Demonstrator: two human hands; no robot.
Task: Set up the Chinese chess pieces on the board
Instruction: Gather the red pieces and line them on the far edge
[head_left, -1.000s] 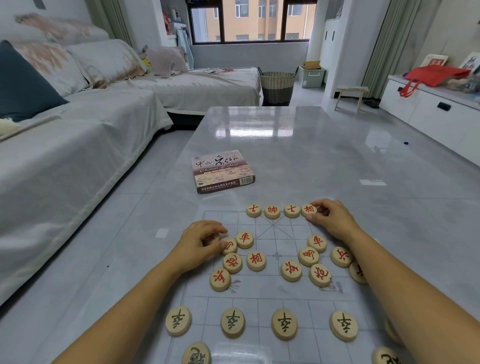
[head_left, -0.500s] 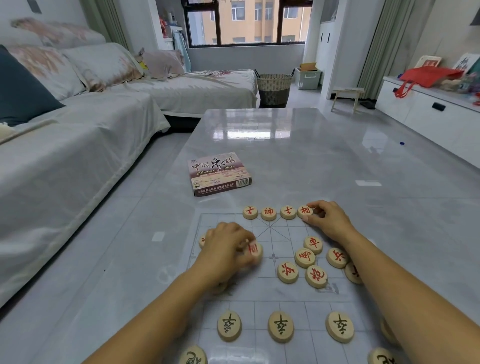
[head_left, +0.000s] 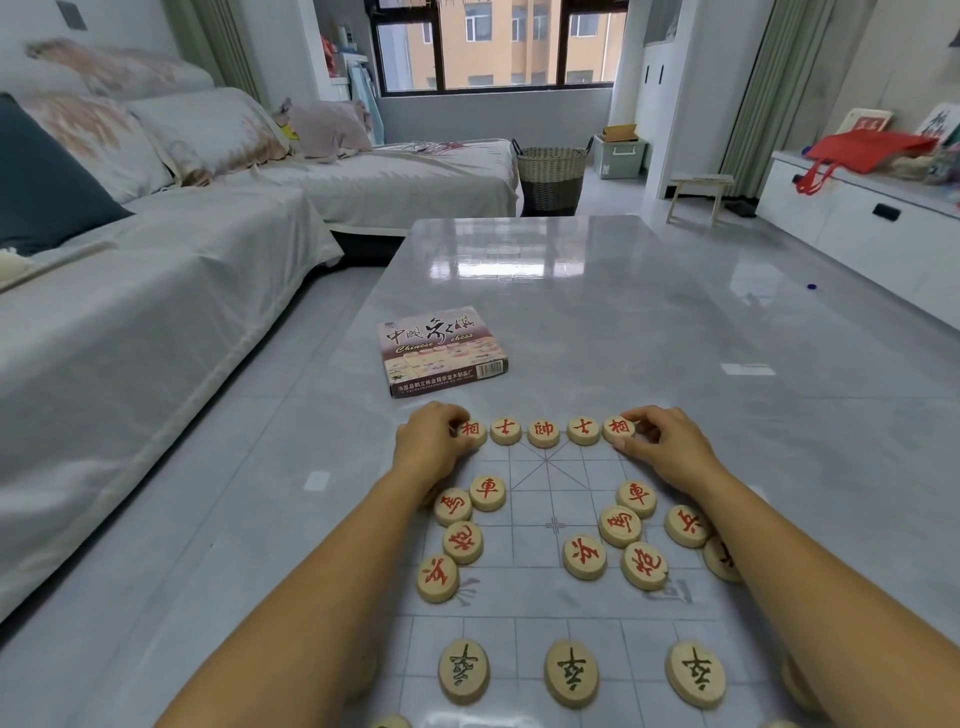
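A thin clear chess board (head_left: 550, 613) lies on the grey table. Along its far edge runs a row of red-lettered wooden pieces. My left hand (head_left: 431, 447) pinches the red elephant piece (head_left: 471, 430) at the row's left end. My right hand (head_left: 662, 447) grips the other red elephant piece (head_left: 619, 429) at the right end. Between them sit two advisors and the general (head_left: 543, 431). Loose red pieces lie scattered on both sides of the board's middle, such as a chariot (head_left: 487, 491). Black-lettered soldiers (head_left: 570, 673) line the near rows.
The chess box (head_left: 439, 351) rests on the table just beyond the board. A covered sofa (head_left: 156, 291) runs along the left. A woven basket (head_left: 551, 174), a small stool (head_left: 696, 189) and a white cabinet (head_left: 852, 223) with a red bag stand farther back.
My left hand carried a red elephant piece from the loose pieces at the left up to the left end of the far row. My right hand stayed on its piece.
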